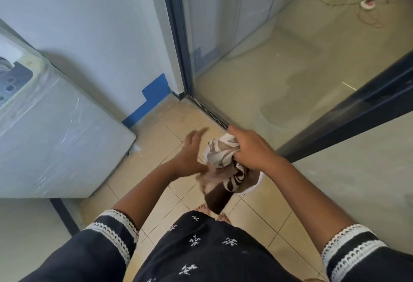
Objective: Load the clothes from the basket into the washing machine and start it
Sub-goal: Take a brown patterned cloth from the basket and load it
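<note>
I see right hand (250, 147) clenched on bunched brown-and-white patterned cloth (223, 161), its tail hanging below the fist | left hand (192, 154) blurred, fingers spread, beside cloth | plastic-wrapped white washing machine (55, 129) well left.

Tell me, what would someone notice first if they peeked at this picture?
First, the bunched brown-and-white patterned cloth in the middle, gripped by the right hand, with the left hand blurred beside it, fingers outstretched. Next, the white washing machine, wrapped in shiny plastic, against the wall on the left. Then the big glass door with its dark frame, behind the hands.
</note>
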`<state>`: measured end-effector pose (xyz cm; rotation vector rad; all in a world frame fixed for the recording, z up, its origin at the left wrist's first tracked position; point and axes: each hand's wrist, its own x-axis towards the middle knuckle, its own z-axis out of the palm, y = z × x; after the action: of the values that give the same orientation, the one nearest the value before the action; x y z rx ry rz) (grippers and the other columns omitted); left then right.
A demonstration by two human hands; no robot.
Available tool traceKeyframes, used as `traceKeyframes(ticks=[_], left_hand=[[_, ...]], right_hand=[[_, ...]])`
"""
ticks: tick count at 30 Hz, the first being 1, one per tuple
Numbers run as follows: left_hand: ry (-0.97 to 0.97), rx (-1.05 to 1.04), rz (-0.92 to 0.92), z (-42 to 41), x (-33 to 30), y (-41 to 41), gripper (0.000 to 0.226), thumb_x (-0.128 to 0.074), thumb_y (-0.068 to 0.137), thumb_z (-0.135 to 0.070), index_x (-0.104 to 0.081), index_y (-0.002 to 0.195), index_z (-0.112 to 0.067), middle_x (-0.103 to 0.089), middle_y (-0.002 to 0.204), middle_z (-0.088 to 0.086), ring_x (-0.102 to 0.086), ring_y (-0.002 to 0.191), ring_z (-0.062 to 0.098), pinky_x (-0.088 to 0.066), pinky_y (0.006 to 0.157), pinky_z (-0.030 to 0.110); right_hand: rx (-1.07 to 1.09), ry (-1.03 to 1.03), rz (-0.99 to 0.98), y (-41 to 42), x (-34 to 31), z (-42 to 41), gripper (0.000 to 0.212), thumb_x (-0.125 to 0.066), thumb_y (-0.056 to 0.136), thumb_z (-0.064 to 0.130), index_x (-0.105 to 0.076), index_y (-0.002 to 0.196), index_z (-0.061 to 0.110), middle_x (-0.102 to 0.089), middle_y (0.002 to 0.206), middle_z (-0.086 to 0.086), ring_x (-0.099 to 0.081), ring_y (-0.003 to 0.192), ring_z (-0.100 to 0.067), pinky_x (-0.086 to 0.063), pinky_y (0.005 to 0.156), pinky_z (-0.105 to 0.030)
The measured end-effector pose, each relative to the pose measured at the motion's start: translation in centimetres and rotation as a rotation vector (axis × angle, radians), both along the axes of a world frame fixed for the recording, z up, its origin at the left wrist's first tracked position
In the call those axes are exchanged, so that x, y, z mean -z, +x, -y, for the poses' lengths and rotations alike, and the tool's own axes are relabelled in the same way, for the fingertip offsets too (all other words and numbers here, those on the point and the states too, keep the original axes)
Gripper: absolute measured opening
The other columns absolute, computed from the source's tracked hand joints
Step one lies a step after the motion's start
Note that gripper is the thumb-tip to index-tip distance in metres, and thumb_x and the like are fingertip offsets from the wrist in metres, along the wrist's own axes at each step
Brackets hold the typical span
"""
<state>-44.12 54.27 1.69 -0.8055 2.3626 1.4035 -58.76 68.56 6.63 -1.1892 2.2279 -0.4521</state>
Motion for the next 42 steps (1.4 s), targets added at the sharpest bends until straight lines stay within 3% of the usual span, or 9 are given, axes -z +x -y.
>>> traceKeyframes(ticks=[4, 10, 15, 21, 27, 30, 33, 37, 42], left_hand=[[0.457, -0.177, -0.104, -3.4, 0.0, -0.8, 0.043, -0.060, 0.089, 0.000, -0.056, 0.125, -0.023, -0.062, 0.126, 0.010, -0.058, 0.119, 0.026, -0.049, 0.105, 0.046], [0.848, -0.444, -0.439, -2.4, 0.7, 0.5, 0.038, -0.055, 0.093, -0.007, -0.056, 0.131, -0.002, -0.063, 0.126, 0.019, -0.057, 0.114, 0.029, -0.044, 0.101, 0.043], [1.187, -0.623, -0.524, -1.2, -0.5, 0.5, 0.040, -0.064, 0.068, -0.022, -0.075, 0.103, -0.006, -0.071, 0.108, 0.016, -0.068, 0.100, 0.030, -0.056, 0.088, 0.043], [0.833, -0.687, -0.297, -2.1, -0.4, -0.6, 0.027, -0.045, 0.102, -0.021, -0.057, 0.125, -0.015, -0.068, 0.117, 0.017, -0.064, 0.106, 0.033, -0.052, 0.094, 0.051], [-0.058, -0.400, -0.239, -2.0, 1.5, 1.4, 0.117, -0.078, 0.071, -0.021, 0.000, 0.157, -0.026, -0.008, 0.161, 0.008, -0.020, 0.145, 0.026, -0.027, 0.114, 0.037], [0.153, -0.101, -0.279, -3.3, 1.3, 1.0, 0.112, -0.080, 0.068, -0.031, -0.009, 0.155, -0.029, -0.025, 0.155, 0.001, -0.037, 0.136, 0.015, -0.042, 0.108, 0.027], [0.361, -0.314, -0.287, -3.7, 1.3, 0.6, 0.047, -0.064, 0.084, -0.011, -0.050, 0.128, -0.014, -0.062, 0.120, 0.009, -0.062, 0.111, 0.028, -0.057, 0.088, 0.032], [0.748, -0.601, -0.469, -0.9, 0.7, 1.7, 0.029, -0.055, 0.095, -0.009, -0.060, 0.123, -0.003, -0.070, 0.118, 0.016, -0.064, 0.112, 0.033, -0.056, 0.092, 0.042], [1.076, -1.025, -0.450, 0.4, -1.7, 2.3, 0.053, -0.051, 0.079, -0.056, -0.067, 0.100, -0.011, -0.073, 0.096, 0.011, -0.063, 0.098, 0.028, -0.049, 0.089, 0.040]], right_hand=[[0.006, -0.302, 0.225, 2.5, -3.1, 2.3, 0.047, -0.067, 0.069, 0.007, -0.048, 0.109, 0.023, -0.058, 0.098, 0.002, -0.059, 0.088, -0.018, -0.052, 0.072, -0.033], [0.065, -0.420, 0.511, 0.3, 0.3, -0.2, 0.099, -0.089, 0.067, 0.015, -0.033, 0.145, 0.041, -0.030, 0.147, 0.009, -0.034, 0.139, -0.005, -0.036, 0.113, -0.027], [0.115, -0.288, 0.425, 1.2, 3.9, -1.9, 0.087, -0.090, 0.068, 0.035, -0.034, 0.131, 0.057, -0.047, 0.130, 0.031, -0.049, 0.122, 0.002, -0.042, 0.107, -0.026], [0.201, -0.158, 0.174, 3.6, 6.5, -0.9, 0.043, -0.063, 0.091, 0.030, -0.054, 0.133, 0.024, -0.069, 0.110, -0.001, -0.065, 0.101, -0.024, -0.052, 0.084, -0.035], [0.022, 0.139, -0.349, 1.8, 4.2, -0.6, 0.061, -0.060, 0.083, 0.001, -0.037, 0.135, 0.022, -0.050, 0.128, -0.007, -0.052, 0.110, -0.030, -0.050, 0.076, -0.038], [0.008, -0.074, -0.235, 3.4, 1.1, 2.0, 0.067, -0.063, 0.080, -0.005, -0.040, 0.133, 0.026, -0.039, 0.131, 0.000, -0.057, 0.099, -0.022, -0.051, 0.069, -0.032], [-0.140, -0.332, -0.101, 5.8, -1.6, 3.9, 0.074, -0.069, 0.073, -0.005, -0.044, 0.131, 0.033, -0.032, 0.138, 0.007, -0.055, 0.099, -0.012, -0.045, 0.066, -0.014], [0.028, -0.634, 0.310, 4.9, -1.7, 2.5, 0.077, -0.084, 0.070, 0.014, -0.047, 0.136, 0.030, -0.035, 0.142, 0.010, -0.043, 0.131, -0.008, -0.045, 0.108, -0.030], [0.182, -0.266, 0.387, 2.9, 2.6, -0.6, 0.117, -0.091, 0.049, 0.061, -0.028, 0.146, 0.045, -0.038, 0.146, 0.016, -0.040, 0.133, -0.008, -0.037, 0.112, -0.037]])
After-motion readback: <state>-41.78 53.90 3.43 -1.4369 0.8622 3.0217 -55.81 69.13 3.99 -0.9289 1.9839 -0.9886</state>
